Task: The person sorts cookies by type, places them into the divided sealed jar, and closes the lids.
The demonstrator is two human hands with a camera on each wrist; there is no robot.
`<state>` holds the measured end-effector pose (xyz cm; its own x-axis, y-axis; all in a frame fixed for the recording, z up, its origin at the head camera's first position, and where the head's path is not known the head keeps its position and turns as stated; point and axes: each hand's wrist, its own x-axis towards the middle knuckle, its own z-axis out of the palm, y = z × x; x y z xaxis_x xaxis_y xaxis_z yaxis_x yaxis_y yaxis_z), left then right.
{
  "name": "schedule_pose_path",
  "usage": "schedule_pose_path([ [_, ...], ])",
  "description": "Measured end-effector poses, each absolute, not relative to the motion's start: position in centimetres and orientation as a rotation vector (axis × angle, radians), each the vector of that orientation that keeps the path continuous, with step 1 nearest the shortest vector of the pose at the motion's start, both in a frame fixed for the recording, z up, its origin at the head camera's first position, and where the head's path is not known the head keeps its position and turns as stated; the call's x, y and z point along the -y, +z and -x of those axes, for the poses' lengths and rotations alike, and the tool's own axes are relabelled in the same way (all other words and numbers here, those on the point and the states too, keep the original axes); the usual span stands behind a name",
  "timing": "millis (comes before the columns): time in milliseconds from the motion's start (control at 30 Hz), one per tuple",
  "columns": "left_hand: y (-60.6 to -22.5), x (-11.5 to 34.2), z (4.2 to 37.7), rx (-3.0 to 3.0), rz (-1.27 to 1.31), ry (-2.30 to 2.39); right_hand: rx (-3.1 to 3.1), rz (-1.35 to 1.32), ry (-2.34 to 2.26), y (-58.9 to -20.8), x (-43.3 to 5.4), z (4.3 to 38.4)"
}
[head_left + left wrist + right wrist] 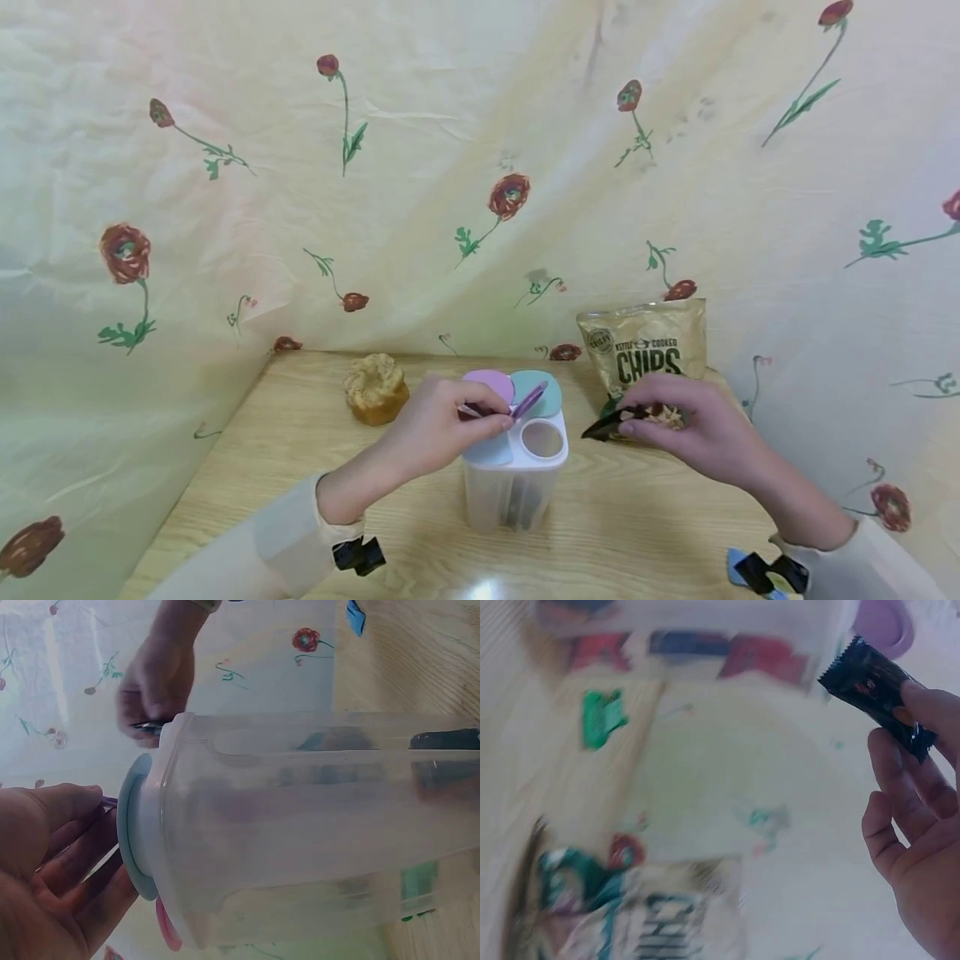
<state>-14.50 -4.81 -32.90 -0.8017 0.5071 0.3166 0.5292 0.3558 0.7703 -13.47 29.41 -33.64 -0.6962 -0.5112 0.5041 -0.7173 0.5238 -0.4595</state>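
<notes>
My left hand (450, 421) is over a clear plastic container (483, 496) with a white top. Between its thumb and fingers it pinches a thin purple lid (532, 400), seen almost edge-on. Pink-purple, teal (546, 387) and pale blue lids cover three round openings; the front right opening is uncovered. To the right of the container, my right hand (693, 429) holds a small candy in a dark wrapper (870, 690) between thumb and fingers. Red and dark packets (761, 660) show through the container's wall.
A gold chips bag (645, 337) stands at the back right, behind my right hand. A ring-shaped cake (375, 390) sits at the back left. On the wooden table (270, 483) lies a green clip (600, 718); a blue piece (737, 567) lies near the right wrist. Flowered cloth hangs behind.
</notes>
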Motion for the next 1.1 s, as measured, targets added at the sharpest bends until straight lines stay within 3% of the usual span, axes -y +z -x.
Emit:
schedule_pose_path([
  [400,-33.0,4.9,14.7,2.552,0.990,-1.473,2.403,-1.147,1.086,-31.6,-24.5,14.3],
  [733,-33.1,5.1,14.9,2.526,1.008,-1.474,2.431,-1.353,1.071,-32.1,-23.1,15.2],
  [1100,-33.4,5.3,15.1,2.499,1.011,-1.510,2.678,-1.379,0.982,-31.5,-21.6,16.2],
])
